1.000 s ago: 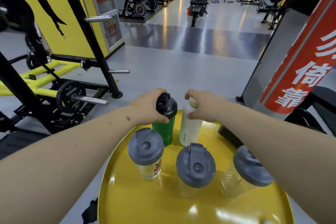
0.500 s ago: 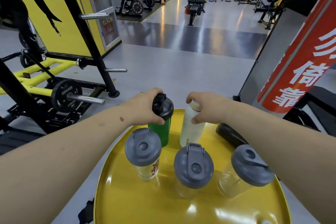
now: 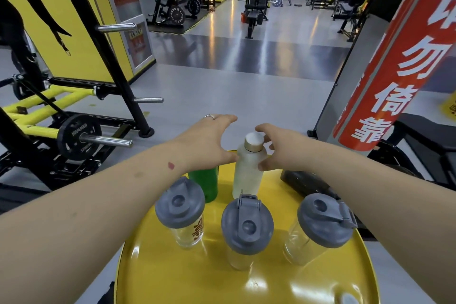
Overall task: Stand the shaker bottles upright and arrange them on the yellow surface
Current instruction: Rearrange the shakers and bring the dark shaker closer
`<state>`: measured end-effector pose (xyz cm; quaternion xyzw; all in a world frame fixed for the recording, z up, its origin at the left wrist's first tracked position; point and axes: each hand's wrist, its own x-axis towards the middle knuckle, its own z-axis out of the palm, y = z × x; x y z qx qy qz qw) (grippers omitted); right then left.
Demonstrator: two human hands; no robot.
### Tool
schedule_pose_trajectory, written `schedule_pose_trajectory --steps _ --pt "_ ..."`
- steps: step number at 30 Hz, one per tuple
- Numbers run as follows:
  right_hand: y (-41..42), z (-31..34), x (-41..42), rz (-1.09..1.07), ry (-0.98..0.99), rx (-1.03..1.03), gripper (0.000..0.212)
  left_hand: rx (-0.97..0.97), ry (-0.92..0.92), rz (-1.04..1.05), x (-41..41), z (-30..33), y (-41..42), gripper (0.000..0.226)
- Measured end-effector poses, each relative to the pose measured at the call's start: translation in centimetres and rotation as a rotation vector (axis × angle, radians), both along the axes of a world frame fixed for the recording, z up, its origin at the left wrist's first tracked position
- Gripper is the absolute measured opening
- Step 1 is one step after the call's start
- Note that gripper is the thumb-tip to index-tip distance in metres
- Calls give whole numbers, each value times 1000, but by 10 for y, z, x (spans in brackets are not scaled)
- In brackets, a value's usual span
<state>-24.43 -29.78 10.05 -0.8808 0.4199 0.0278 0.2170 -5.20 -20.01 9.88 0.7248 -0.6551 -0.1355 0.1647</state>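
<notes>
While three grey-lidded shakers stand upright in a row across the yellow table (image 3: 172,279), a person's two hands work at the far edge, with the white bottle (image 3: 248,173) as the centre of the scene. That frosted bottle stands upright at the back of the table, behind the middle clear shaker (image 3: 246,227). The right hand (image 3: 281,148) is closed lightly around its shoulder, thumb on the near side and fingers curled behind the metal-banded cap. The left hand (image 3: 209,140), just left of the white bottle, is spread open with the palm down over the green shaker (image 3: 204,182). Its lid is hidden under the wrist, so whether the palm touches it cannot be told. A left clear shaker (image 3: 182,215) with red lettering stands in front of the green one, and a right clear shaker (image 3: 318,224) stands to the white bottle's right and nearer the camera. A dark bottle (image 3: 306,182) appears to lie on its side at the table's right rim, behind the right forearm.

The clear shakers look empty, thin-walled and light, so they would tip easily on the glossy tabletop. A grip low on the body or square over the lid seems safest. The flip-cap loops look less trustworthy to hold. The dark bottle, still down, is probably best taken around its middle and swung upright.
</notes>
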Motion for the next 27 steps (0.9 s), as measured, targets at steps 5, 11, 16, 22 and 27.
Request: schedule_pose_trajectory --steps 5,11,16,22,27 --pt "10 10 -23 15 -29 -30 89 -38 62 -152 -44 10 -1 85" --pt "25 31 -67 52 145 -86 59 27 153 -314 -93 13 5 81" --pt "39 45 -111 86 386 129 48 284 44 -423 -124 2 7 78" --pt "48 13 -132 63 413 79 74 295 -26 -487 -149 -8 3 67" --pt "47 7 -133 85 315 85 73 306 -86 -457 -144 -10 8 67"
